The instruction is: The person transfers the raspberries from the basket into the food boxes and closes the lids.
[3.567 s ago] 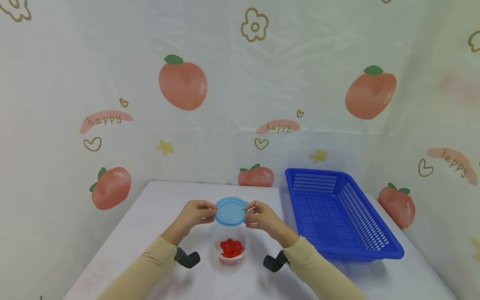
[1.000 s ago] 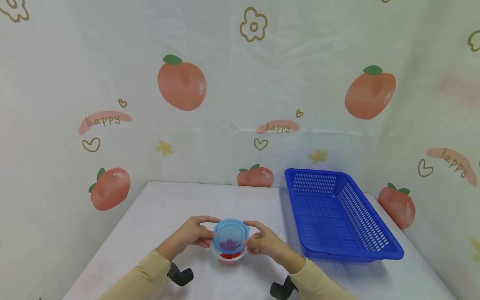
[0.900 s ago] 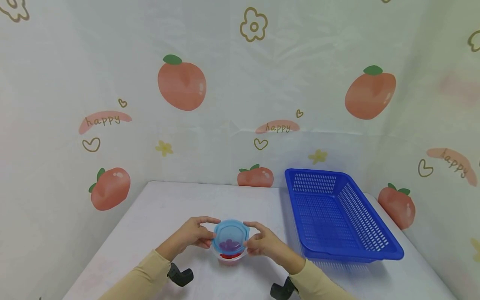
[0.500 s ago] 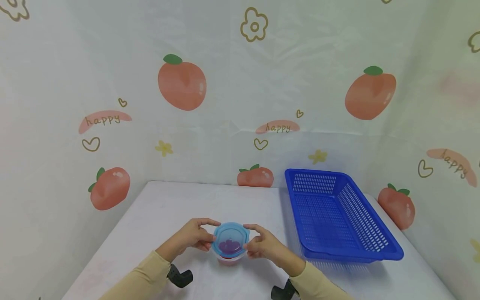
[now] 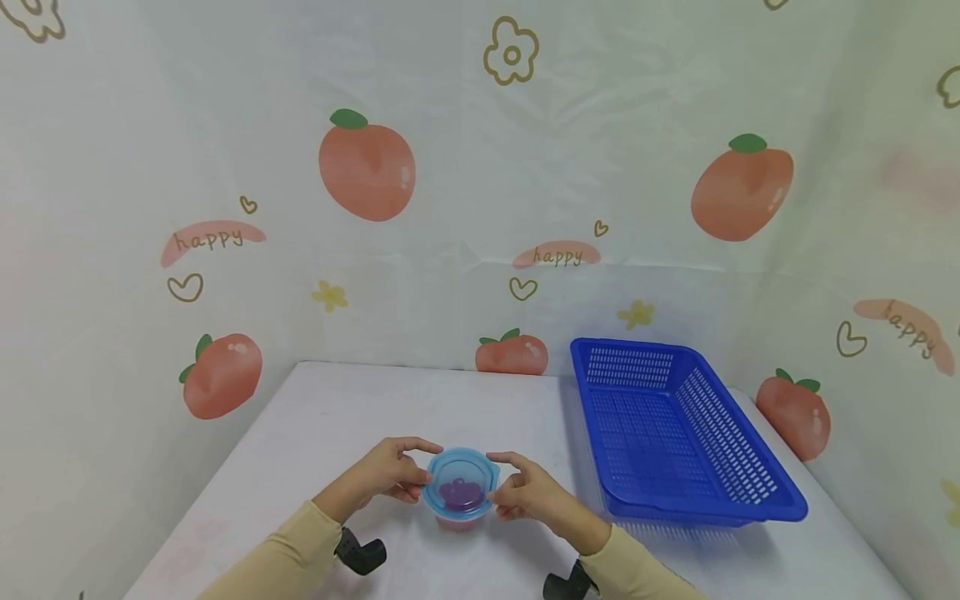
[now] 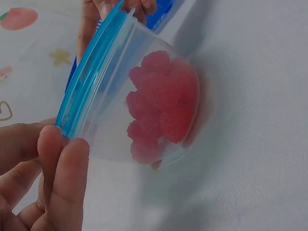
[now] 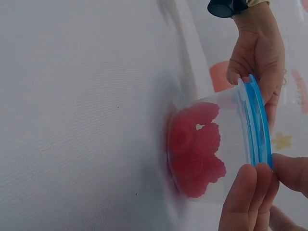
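A round clear plastic food container [image 5: 458, 525] stands on the table with red raspberries [image 6: 163, 98] inside. Over its opening lies a translucent blue lid [image 5: 461, 471], with the berries showing purple through it. My left hand [image 5: 381, 473] pinches the lid's left edge, index finger reaching toward the far rim and thumb at the near side. On the opposite edge my right hand [image 5: 534, 492] pinches the lid in the same way. Both wrist views show the lid at the container's rim, with fingertips just under the lid's edge.
A blue perforated plastic basket [image 5: 652, 433] stands on the right of the white table [image 5: 360, 400]. A white cloth printed with peaches [image 5: 367, 172] hangs behind. Black wrist devices [image 5: 362, 553] are strapped under both forearms.
Both hands have brought the lid down and toward me, from above and behind the container onto its opening. In the last half second it has tilted flatter and covered the berries fully.
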{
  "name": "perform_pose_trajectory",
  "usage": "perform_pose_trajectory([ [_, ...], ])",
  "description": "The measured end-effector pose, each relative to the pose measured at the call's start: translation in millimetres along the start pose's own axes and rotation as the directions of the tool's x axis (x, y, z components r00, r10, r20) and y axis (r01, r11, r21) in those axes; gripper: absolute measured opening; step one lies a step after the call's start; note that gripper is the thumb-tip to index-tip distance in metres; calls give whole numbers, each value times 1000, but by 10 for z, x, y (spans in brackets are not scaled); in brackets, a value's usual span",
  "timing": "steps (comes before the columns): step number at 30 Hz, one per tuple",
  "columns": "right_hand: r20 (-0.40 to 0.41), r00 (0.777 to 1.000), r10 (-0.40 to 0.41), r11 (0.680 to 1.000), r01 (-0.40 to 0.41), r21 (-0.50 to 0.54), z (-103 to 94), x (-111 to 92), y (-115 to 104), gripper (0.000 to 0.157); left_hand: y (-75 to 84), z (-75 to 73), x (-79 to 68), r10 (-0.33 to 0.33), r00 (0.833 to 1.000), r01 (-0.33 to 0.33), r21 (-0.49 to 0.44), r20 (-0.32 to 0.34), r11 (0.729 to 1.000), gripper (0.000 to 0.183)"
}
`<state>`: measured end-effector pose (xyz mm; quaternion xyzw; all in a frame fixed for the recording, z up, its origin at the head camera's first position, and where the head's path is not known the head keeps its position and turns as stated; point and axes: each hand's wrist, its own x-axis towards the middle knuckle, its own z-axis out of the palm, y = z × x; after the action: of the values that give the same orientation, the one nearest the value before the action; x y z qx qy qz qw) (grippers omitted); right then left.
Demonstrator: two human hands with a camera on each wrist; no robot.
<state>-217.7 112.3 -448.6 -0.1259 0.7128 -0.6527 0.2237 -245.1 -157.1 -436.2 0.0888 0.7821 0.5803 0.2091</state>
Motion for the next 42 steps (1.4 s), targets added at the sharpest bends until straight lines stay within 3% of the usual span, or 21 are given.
perform_pose_trajectory([
  [12, -25, 1000, 11, 1000, -11, -20, 16, 2, -8, 68, 5, -12, 11, -1, 1000, 1, 70, -5, 998, 49],
  [18, -46, 999, 7, 999, -9, -34, 23, -17, -15, 68, -12, -13, 21, -11, 999, 10, 16, 31, 1000, 51],
  [26, -52, 999, 7, 993, -1, 114, 57, 6, 62, 64, -54, -18, 35, -37, 997, 43, -100, 62, 994, 52],
  [34, -100, 992, 77, 980, -57, 193, 73, 14, 93, 58, -76, -8, 35, -69, 995, 80, -154, 76, 985, 55],
  [42, -51, 993, 103, 952, -84, 294, 63, 29, 97, 59, -97, -13, 56, -110, 991, 123, -184, 81, 975, 54],
])
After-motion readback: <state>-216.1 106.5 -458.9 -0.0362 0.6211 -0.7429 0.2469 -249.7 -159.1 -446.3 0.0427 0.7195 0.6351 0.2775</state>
